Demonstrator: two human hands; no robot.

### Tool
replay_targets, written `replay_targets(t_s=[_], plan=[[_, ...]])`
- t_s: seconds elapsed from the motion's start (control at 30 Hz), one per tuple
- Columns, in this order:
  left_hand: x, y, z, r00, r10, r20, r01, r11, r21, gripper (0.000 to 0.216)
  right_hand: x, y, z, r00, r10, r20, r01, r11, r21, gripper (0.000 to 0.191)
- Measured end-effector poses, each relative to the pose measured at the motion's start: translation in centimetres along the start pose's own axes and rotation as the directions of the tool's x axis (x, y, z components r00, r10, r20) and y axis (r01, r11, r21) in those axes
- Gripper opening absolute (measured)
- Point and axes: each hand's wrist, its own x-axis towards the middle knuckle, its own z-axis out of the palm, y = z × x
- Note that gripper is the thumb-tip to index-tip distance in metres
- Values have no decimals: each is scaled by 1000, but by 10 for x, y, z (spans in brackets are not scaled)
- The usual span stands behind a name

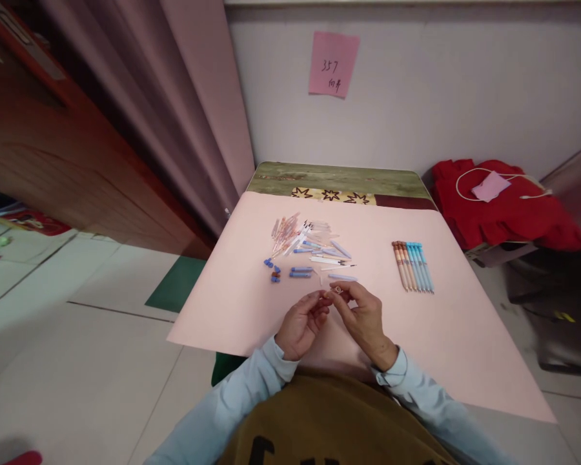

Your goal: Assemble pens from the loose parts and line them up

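My right hand [363, 316] pinches a small pale, ring-like piece [337, 290] between thumb and fingertips. Fingertips of my left hand [303, 326] meet it from the left, pressed together; whatever they hold is too small to name. Just beyond both hands lie a pale blue pen barrel [343, 278] and two short blue barrels [301, 272]. White pen refills [326, 260] lie behind these. To the left, small blue and brown caps [272, 270] sit loose. A pile of pinkish and clear pen barrels [288, 234] spreads farther back.
Several assembled pens [414, 268], brown-topped and blue-topped, lie in a row at the right of the pink-covered table [445, 336]. Red cloth [503, 210] with a white cable stands beyond the table's right edge. A curtain [193, 97] and wooden door [77, 129] border the left.
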Motion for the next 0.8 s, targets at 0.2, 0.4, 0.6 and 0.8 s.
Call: replay_targets(t_s=[0.2,0.4,0.6,0.8], plan=[[2,0,-2,999,-29,18,29,1000,-7,6,1,-5,0,999,-37,12,37,999,-17,14],[0,-2,-4,999,-29,40,29,999,-14,5,0,-17,-4,990,-141,-3,140,989,-47,10],[-1,0,2,999,-10,46,12,999,-42,9,2,-15,-2,995,-97,-13,97,995,-10,9],[-1,8,5,999,22,40,-20,999,-43,10,5,-7,2,982,184,33,-187,955,231,21]])
